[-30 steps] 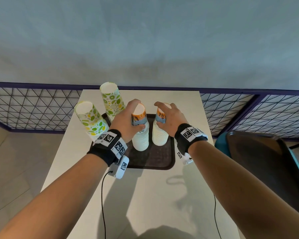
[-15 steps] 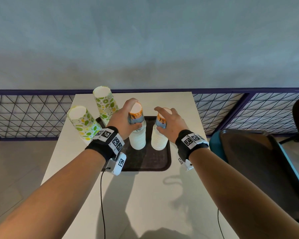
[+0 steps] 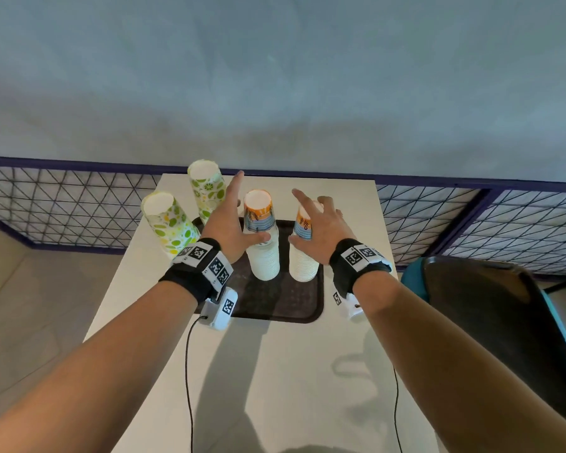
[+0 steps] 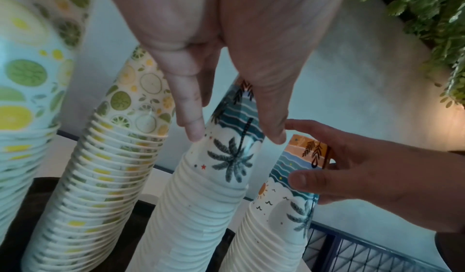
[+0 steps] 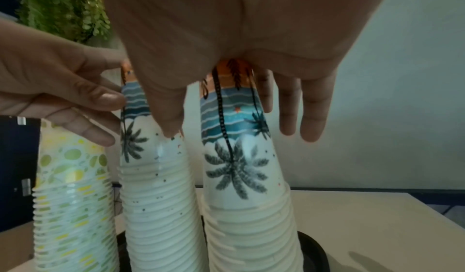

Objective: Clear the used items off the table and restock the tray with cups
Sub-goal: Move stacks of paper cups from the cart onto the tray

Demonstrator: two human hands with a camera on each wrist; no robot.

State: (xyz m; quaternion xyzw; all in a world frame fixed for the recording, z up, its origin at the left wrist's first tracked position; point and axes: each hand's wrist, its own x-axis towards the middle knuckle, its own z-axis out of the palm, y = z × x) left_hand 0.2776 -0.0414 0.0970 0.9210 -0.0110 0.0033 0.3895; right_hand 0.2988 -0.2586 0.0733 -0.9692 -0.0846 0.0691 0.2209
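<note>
both hands have let go since a second ago — the left hand (image 3: 232, 220) and right hand (image 3: 321, 230) hover with fingers spread beside two palm-print cup stacks (image 3: 262, 237) standing upside down on the dark tray (image 3: 275, 305); two citrus-print stacks (image 3: 170, 223) stand at the tray's left edge on the table (image 3: 291, 371).

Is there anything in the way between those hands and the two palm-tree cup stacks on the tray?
Nothing visible. The left hand is open beside the left palm stack, and the right hand is open against the right palm stack. Both stacks stand on the tray.
</note>
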